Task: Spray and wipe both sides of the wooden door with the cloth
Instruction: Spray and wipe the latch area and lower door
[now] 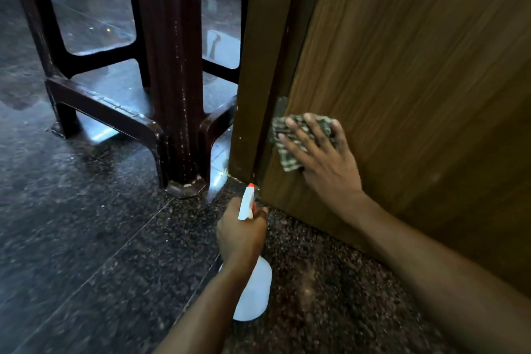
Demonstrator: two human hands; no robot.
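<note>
The wooden door [416,66] fills everything above and to the right of both hands, standing upright with its long axis running up out of view and its grained face stretching away rightward from the hinge edge. The speckled stone floor [71,224] spreads below and to the left of the hands. Beyond the left hand, past the door frame [258,66], stand dark brown plastic legs [172,80], probably of a stool, though only the lower part is in view. The two hands are apart, the right one higher and further forward. The left hand [241,234] is wrapped round the neck of the white spray bottle [254,293], which hangs below the wrist just above the floor, its orange-tipped nozzle [251,187] aimed at the door's bottom corner. The right hand [321,152] lies flat with fingers spread, pressing the checked cloth [290,162] against the door low down, right beside the metal hinge [281,106]. So the right hand is the one already on the wood, at the near-bottom hinge corner; nearly all of this face lies up and to the right of it, which is where I judge the wiping strokes must travel, along the grain, while the far side is not yet reachable from here.
</note>
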